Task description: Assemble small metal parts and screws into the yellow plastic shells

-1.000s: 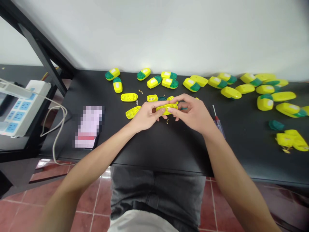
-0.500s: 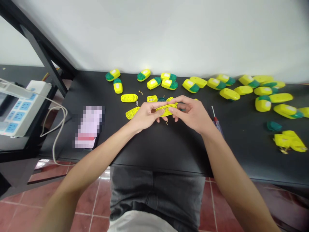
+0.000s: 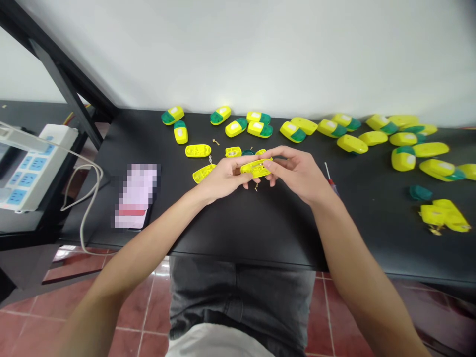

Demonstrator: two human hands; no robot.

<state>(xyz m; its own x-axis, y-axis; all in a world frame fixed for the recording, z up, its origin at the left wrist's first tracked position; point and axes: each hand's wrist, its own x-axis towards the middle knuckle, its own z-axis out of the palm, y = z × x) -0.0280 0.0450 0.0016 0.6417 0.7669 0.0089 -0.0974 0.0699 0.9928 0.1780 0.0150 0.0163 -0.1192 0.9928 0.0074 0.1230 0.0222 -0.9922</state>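
Note:
Between my two hands, above the black table, is a yellow plastic casing half (image 3: 256, 169) with its ribbed inside facing up. My left hand (image 3: 226, 177) grips its left end, thumb along the near edge. The fingers of my right hand (image 3: 292, 171) close on its right end, with the thumb at the inside of the shell. Two similar yellow shells, one flat (image 3: 198, 150) and one tilted (image 3: 204, 173), lie left of my hands. Just beyond my fingers are a small yellow part (image 3: 233, 152) and a dark green cap (image 3: 248, 152), partly hidden. A small brass-coloured piece (image 3: 256, 187) shows below my fingers.
Several yellow-and-green assembled units (image 3: 260, 129) line the wall side of the table (image 3: 238, 223). A screwdriver (image 3: 329, 176) lies right of my right hand. Loose yellow parts (image 3: 444, 215) and a green cap (image 3: 420, 192) sit far right. A phone (image 3: 137, 196) and a power strip (image 3: 33, 168) are left.
The casing half has tilted so that more of its inside faces me. My right thumb has shifted slightly along its right end; both hands keep their hold.

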